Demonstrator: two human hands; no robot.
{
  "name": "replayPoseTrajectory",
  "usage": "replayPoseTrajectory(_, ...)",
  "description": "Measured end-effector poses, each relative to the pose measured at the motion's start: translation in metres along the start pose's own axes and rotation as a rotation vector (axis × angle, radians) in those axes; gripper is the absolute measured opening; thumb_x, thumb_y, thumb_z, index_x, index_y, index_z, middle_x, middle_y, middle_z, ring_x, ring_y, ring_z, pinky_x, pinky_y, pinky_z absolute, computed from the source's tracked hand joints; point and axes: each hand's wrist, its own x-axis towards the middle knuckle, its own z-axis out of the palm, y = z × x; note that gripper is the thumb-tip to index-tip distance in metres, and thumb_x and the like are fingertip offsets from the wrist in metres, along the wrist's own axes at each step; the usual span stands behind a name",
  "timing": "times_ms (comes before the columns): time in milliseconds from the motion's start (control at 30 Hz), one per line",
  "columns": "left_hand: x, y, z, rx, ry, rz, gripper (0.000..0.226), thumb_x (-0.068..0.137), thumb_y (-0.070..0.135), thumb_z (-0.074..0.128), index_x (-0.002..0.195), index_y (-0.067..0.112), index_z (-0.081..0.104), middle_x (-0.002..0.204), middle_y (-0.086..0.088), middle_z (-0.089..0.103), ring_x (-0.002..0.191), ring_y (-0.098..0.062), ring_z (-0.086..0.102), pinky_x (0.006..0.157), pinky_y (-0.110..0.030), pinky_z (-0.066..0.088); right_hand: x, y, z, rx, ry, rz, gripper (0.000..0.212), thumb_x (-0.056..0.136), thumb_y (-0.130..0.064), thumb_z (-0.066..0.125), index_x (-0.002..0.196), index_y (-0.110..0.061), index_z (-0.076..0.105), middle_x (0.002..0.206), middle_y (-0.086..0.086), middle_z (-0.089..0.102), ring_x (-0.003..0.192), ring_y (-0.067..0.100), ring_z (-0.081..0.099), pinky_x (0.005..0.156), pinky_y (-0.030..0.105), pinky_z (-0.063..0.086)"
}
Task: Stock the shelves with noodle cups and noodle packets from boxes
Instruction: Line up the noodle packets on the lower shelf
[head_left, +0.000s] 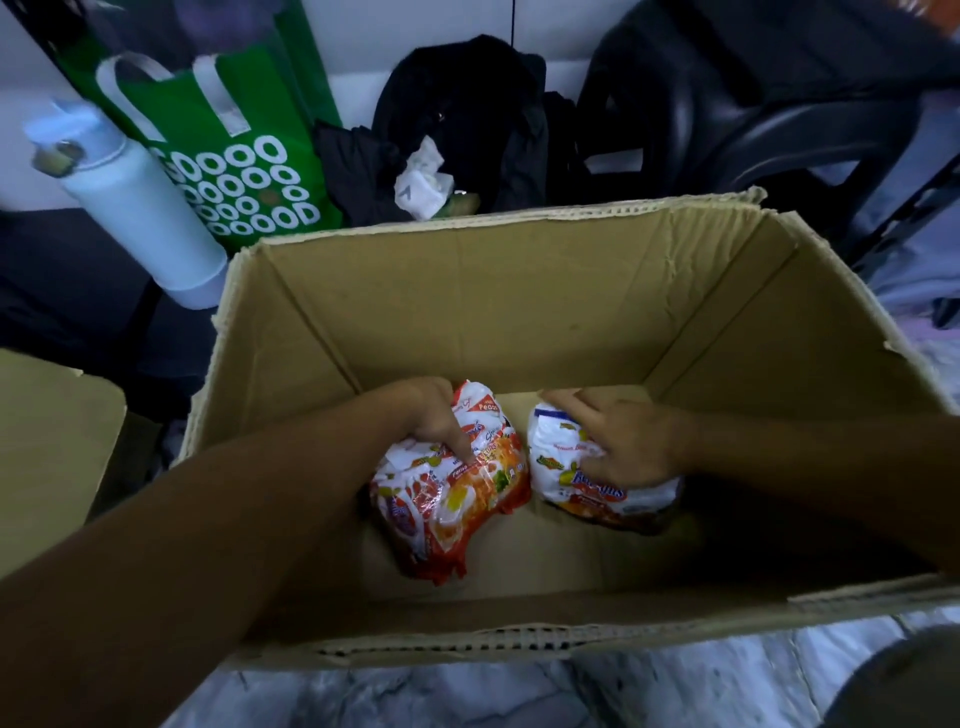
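Your left hand (436, 426) curls round the red packets (457, 514) at seven o'clock in the box (467, 291); your right hand (631, 447) grips the white packets (582, 483) at five. Light, crinkly, probably slippery: hold mid-stack.

A pale marbled floor (675, 691) carries an open cardboard box (519, 291); just behind the box's far left corner stand a green tote bag (244, 156) and a white bottle (140, 208); behind its far wall lies a heap of black cloth (467, 104) with crumpled white paper (423, 179); a black chair (753, 104) stands behind its far right corner; a second carton (47, 441) sits left of it.
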Motion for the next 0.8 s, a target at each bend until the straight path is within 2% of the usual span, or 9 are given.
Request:
replayPoseTrajectory(67, -0.001, 0.002, -0.001, 0.071, 0.122, 0.064, 0.061, 0.069, 0.042, 0.092, 0.118, 0.012, 0.07, 0.112, -0.003, 0.073, 0.097, -0.022, 0.07, 0.083, -0.032, 0.058, -0.005, -0.004, 0.009, -0.052, 0.066, -0.036, 0.085, 0.093, -0.049, 0.047, 0.159, -0.039, -0.006, 0.151, 0.007, 0.037, 0.116, 0.038, 0.059, 0.096, 0.042, 0.049)
replayPoseTrajectory(133, -0.001, 0.003, 0.0, 0.137, 0.292, 0.143, 0.057, 0.073, 0.041, 0.089, 0.115, 0.011, 0.064, 0.115, -0.006, 0.07, 0.102, -0.025, 0.065, 0.078, -0.029, 0.05, -0.009, -0.009, 0.014, -0.07, 0.094, -0.019, 0.083, 0.089, -0.058, 0.042, 0.154, -0.047, -0.008, 0.148, 0.006, 0.039, 0.116, 0.037, 0.059, 0.094, 0.041, 0.049)
replayPoseTrajectory(267, 0.004, 0.005, 0.01, 0.29, 0.528, 0.296, 0.064, 0.078, 0.05, 0.078, 0.121, 0.017, 0.044, 0.123, -0.013, 0.055, 0.116, -0.038, 0.054, 0.094, -0.038, 0.043, -0.01, -0.013, 0.016, -0.051, 0.101, 0.058, 0.113, 0.065, -0.077, 0.068, 0.151, -0.054, -0.002, 0.142, -0.001, 0.043, 0.115, 0.03, 0.058, 0.09, 0.037, 0.052)
replayPoseTrajectory(367, 0.006, 0.009, 0.027, 0.212, 0.41, 0.213, 0.081, 0.064, 0.056, 0.081, 0.119, 0.03, 0.028, 0.127, -0.007, 0.037, 0.115, -0.04, 0.05, 0.096, -0.052, 0.049, -0.004, -0.014, 0.015, -0.044, 0.063, 0.09, 0.129, 0.05, -0.074, 0.078, 0.149, -0.058, -0.002, 0.139, -0.002, 0.043, 0.112, 0.028, 0.059, 0.085, 0.037, 0.054)
replayPoseTrajectory(467, 0.012, 0.01, 0.05, 0.15, 0.352, 0.23, 0.108, 0.049, 0.055, 0.09, 0.128, 0.033, 0.019, 0.139, -0.003, 0.03, 0.11, -0.04, 0.06, 0.087, -0.053, 0.055, 0.003, -0.013, 0.018, -0.07, 0.096, 0.087, 0.12, 0.055, -0.067, 0.08, 0.149, -0.056, 0.006, 0.132, -0.005, 0.05, 0.106, 0.026, 0.063, 0.076, 0.033, 0.05)
replayPoseTrajectory(533, 0.016, 0.009, 0.061, 0.189, 0.346, 0.221, 0.128, 0.052, 0.053, 0.09, 0.144, 0.038, 0.002, 0.153, 0.0, 0.02, 0.113, -0.04, 0.06, 0.088, -0.052, 0.055, 0.007, -0.013, 0.021, -0.105, 0.135, 0.076, 0.11, 0.063, -0.066, 0.078, 0.151, -0.05, 0.014, 0.128, -0.005, 0.053, 0.105, 0.026, 0.064, 0.071, 0.031, 0.042)
replayPoseTrajectory(600, 0.017, 0.011, 0.069, 0.237, 0.356, 0.2, 0.142, 0.06, 0.049, 0.09, 0.148, 0.045, -0.021, 0.159, 0.0, 0.014, 0.116, -0.04, 0.058, 0.089, -0.052, 0.055, 0.01, -0.013, 0.023, -0.095, 0.157, 0.08, 0.104, 0.065, -0.068, 0.078, 0.149, -0.049, 0.02, 0.125, -0.005, 0.054, 0.104, 0.027, 0.065, 0.07, 0.031, 0.042)
replayPoseTrajectory(667, 0.017, 0.015, 0.074, 0.268, 0.386, 0.199, 0.139, 0.071, 0.05, 0.084, 0.145, 0.05, -0.033, 0.156, -0.006, 0.021, 0.115, -0.042, 0.058, 0.089, -0.051, 0.053, 0.011, -0.013, 0.023, -0.063, 0.159, 0.09, 0.1, 0.062, -0.067, 0.079, 0.144, -0.049, 0.024, 0.121, -0.006, 0.055, 0.102, 0.027, 0.066, 0.073, 0.034, 0.05)
replayPoseTrajectory(800, 0.018, 0.018, 0.071, 0.275, 0.404, 0.188, 0.118, 0.082, 0.051, 0.074, 0.155, 0.046, -0.019, 0.148, -0.012, 0.034, 0.118, -0.042, 0.057, 0.092, -0.05, 0.052, 0.012, -0.013, 0.021, -0.09, 0.14, 0.097, 0.102, 0.056, -0.059, 0.08, 0.142, -0.044, 0.028, 0.122, -0.004, 0.056, 0.101, 0.029, 0.065, 0.079, 0.039, 0.055)
